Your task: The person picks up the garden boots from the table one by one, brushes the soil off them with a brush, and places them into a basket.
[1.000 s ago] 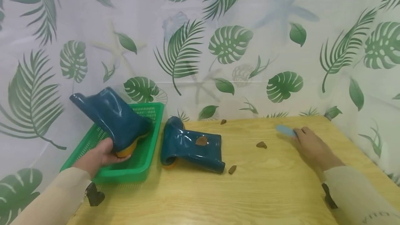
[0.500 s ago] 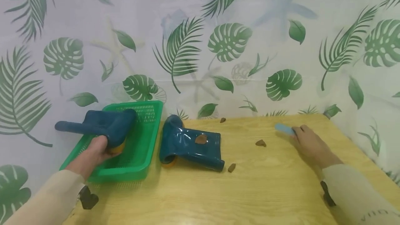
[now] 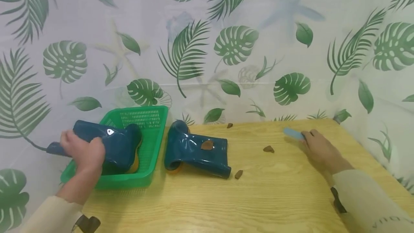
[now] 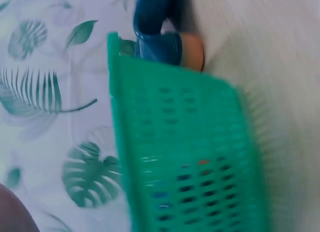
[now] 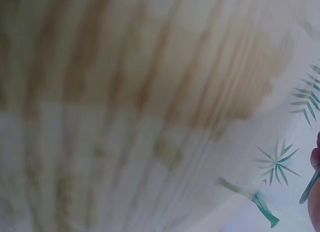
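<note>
A dark-blue rubber boot (image 3: 110, 146) with an orange sole lies on its side in the green plastic basket (image 3: 152, 181). Its shaft reaches over the left rim. My left hand (image 3: 84, 152) lies over the shaft, fingers loosely bent and touching it. At the right of the table my right hand (image 3: 320, 148) grips a light-blue flat tool (image 3: 293, 133) with a rounded end; the fingers hide the rest of it. A second blue boot (image 3: 197, 150) lies on the table between basket and right hand, a brown dry leaf (image 3: 207, 145) on its shaft.
More brown leaf bits, (image 3: 268, 149) among them, are scattered on the wooden table (image 3: 258, 197). A leaf-print sheet (image 3: 200, 46) hangs close behind the table's back edge. The basket wall (image 4: 175, 111) fills much of the left wrist view.
My left hand has lowered the boot onto its side in the basket and moved from its heel to its shaft. The right hand and the other boot stay put.
</note>
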The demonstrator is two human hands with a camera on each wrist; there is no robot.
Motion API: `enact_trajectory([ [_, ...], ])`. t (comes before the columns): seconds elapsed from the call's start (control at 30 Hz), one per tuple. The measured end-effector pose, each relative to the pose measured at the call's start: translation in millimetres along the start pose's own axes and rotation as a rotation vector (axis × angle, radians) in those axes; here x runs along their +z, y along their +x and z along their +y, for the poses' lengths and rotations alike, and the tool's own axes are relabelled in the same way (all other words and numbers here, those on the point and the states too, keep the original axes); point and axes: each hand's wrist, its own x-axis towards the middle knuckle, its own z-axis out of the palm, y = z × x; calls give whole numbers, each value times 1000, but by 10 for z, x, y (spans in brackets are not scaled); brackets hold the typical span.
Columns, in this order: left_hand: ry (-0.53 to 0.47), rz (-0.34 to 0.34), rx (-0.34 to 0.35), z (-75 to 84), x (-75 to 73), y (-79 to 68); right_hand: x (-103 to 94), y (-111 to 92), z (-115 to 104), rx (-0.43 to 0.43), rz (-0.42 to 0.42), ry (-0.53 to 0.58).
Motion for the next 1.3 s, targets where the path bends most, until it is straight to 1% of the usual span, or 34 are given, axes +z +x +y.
enact_trajectory([
  [0.07,24,4,210,86,112,-82,-4,-22,-3,8,-7,11],
  [0.13,29,-36,416,136,258,-177,-1,-44,3,11,-12,15],
  [0.17,32,-71,510,153,331,-235,1,-52,5,12,-14,17],
  [0.23,47,-150,675,175,473,-336,5,-57,8,9,-15,17],
  [0.3,86,-232,824,191,615,-413,14,-53,12,6,-14,17],
  [0.37,147,-323,966,210,753,-478,24,-49,15,1,-11,14],
  [0.43,257,-451,1092,219,899,-540,39,-57,23,-8,-6,4],
  [0.5,429,-603,1188,209,1054,-644,53,-70,32,-29,15,-28],
  [0.53,543,-683,1219,202,1137,-717,61,-76,34,-42,36,-51],
  [0.57,665,-757,1236,188,1226,-800,68,-81,33,-63,54,-79],
  [0.6,798,-817,1251,166,1322,-888,72,-80,29,-91,79,-106],
  [0.63,922,-851,1272,141,1424,-978,79,-75,24,-120,105,-131],
  [0.67,1037,-871,1288,112,1526,-1067,83,-69,14,-143,127,-152],
  [0.7,1133,-876,1304,85,1628,-1148,85,-60,2,-163,145,-171],
  [0.73,1215,-865,1318,57,1733,-1217,87,-54,-13,-176,154,-181],
  [0.77,1280,-838,1336,30,1829,-1271,86,-48,-27,-188,154,-187],
  [0.8,1338,-799,1366,11,1917,-1312,85,-43,-42,-191,155,-185],
  [0.87,1409,-744,1409,-15,2062,-1355,83,-38,-68,-187,145,-179],
  [0.9,1424,-733,1419,-22,2116,-1361,81,-37,-80,-188,141,-185],
  [0.93,1431,-739,1417,-26,2161,-1359,81,-35,-89,-192,140,-188],
  [0.97,1432,-752,1411,-28,2195,-1352,83,-31,-97,-201,142,-195],
  [1.0,1423,-778,1391,-31,2223,-1341,86,-24,-105,-213,146,-204],
  [1.07,1375,-836,1310,-35,2264,-1310,95,-3,-117,-243,162,-224],
  [1.13,1330,-876,1231,-34,2296,-1280,111,23,-125,-273,184,-247],
  [1.23,1260,-886,1162,-13,2339,-1244,126,51,-124,-319,220,-266],
  [1.3,1191,-882,1125,46,2356,-1216,126,49,-118,-336,239,-277],
])
